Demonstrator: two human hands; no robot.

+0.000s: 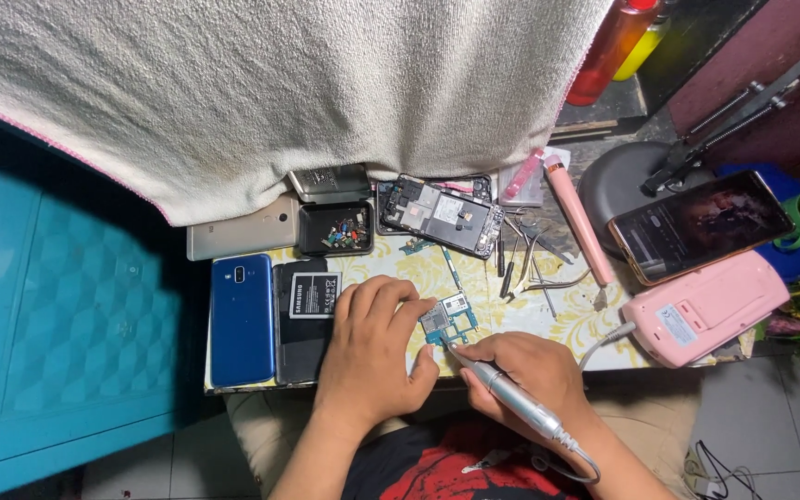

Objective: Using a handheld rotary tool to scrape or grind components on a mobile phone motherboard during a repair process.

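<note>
A small blue-green phone circuit board [451,320] lies on the yellow patterned tabletop [567,319]. My left hand [374,344] rests flat beside it, its fingertips pressing on the board's left edge. My right hand [528,368] grips a silver pen-shaped corded tool [508,395], whose tip touches the board's lower edge. Its grey cable [604,336] loops off to the right.
A blue phone back [242,319], a black phone with a battery [306,315], an opened phone chassis [441,215], a tray of small parts [336,229], tweezers and picks [530,264], a pink tool [578,218], a lit phone on a stand [701,225], a pink box [707,307], a white towel [280,83].
</note>
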